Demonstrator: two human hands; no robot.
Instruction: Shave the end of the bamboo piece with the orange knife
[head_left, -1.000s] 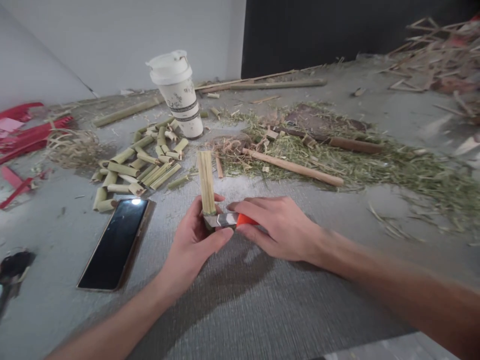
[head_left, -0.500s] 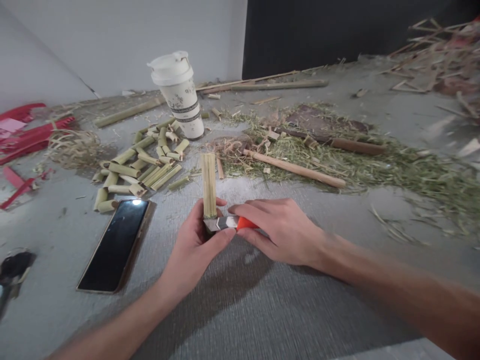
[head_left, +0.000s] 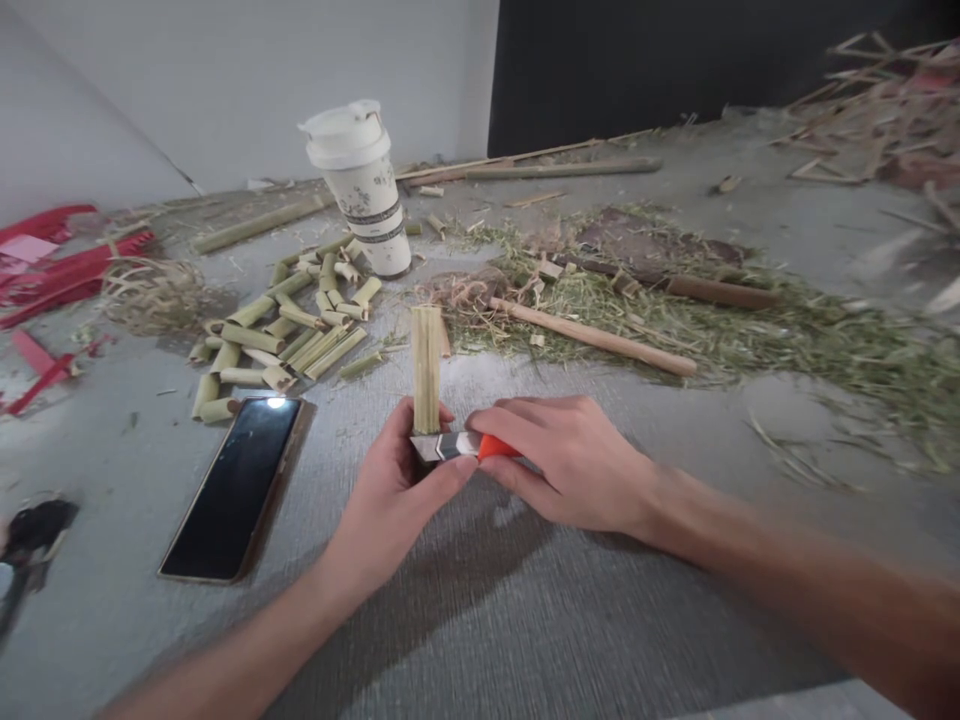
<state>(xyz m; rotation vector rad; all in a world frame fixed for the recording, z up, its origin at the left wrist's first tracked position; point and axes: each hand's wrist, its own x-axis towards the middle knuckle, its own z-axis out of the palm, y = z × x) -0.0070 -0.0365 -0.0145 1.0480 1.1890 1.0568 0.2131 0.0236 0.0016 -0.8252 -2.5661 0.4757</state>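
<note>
My left hand (head_left: 390,500) is closed around the lower end of a short, pale green bamboo piece (head_left: 427,368) that stands upright on the grey table (head_left: 525,620). An orange-handled utility knife (head_left: 469,446) is gripped in my right hand (head_left: 570,460), its metal blade end laid sideways against the bamboo just above my left fingers. My left thumb presses on the blade's front. The bottom of the bamboo is hidden inside my left hand.
A dark phone (head_left: 236,485) lies left of my hands. Behind it is a heap of cut bamboo pieces (head_left: 285,325) and a lidded paper cup (head_left: 364,185). Green shavings and long sticks (head_left: 592,335) spread to the right; red plastic parts (head_left: 52,265) lie far left.
Both hands, the bamboo piece and the knife sit slightly further right in the view; their grip and the blade's place on the bamboo look the same.
</note>
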